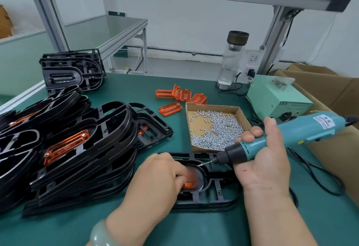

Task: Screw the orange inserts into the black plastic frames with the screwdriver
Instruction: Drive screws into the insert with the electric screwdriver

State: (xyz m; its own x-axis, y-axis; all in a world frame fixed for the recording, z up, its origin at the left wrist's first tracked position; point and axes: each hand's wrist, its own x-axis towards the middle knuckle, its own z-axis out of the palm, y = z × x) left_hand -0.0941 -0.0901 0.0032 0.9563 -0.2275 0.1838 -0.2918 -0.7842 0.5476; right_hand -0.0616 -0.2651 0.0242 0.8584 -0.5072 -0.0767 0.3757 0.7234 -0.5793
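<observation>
- Bangle (101,234), pale green, rings the left wrist at the bottom edge; both forearms reach forward over the green desk (116,226).
- Left hand (161,176): knuckles up, fingers curled down, fingertips gripping one orange insert (189,184) seated in the oval recess of one black frame (213,191) that lies flat on the desk.
- Right hand (264,158): palm turned up toward the camera, fingers clasped round the teal screwdriver (287,135).
- One screwdriver, slanted: the tail points up to the right, and the bit points down-left with its tip at the insert's far end, just beside the left fingertips. Its black cable (320,174) loops over the desk to the right.
- One open cardboard box (194,108) sits just beyond the frame, holding a heap of silver screws (223,129), too many to count.
- Loose inserts (170,108) lie beyond the box: five as far as I can tell, one flat and apart, the rest leaning together.
- Piled frames (87,148) fill the left side, too overlapped to count; the top one carries an insert with a screw at each end. One more lies flat beside the pile, and a second stack (73,71) stands at the back left.
- One clear bottle (233,57) and one pale green control box (277,98) stand at the back right.
</observation>
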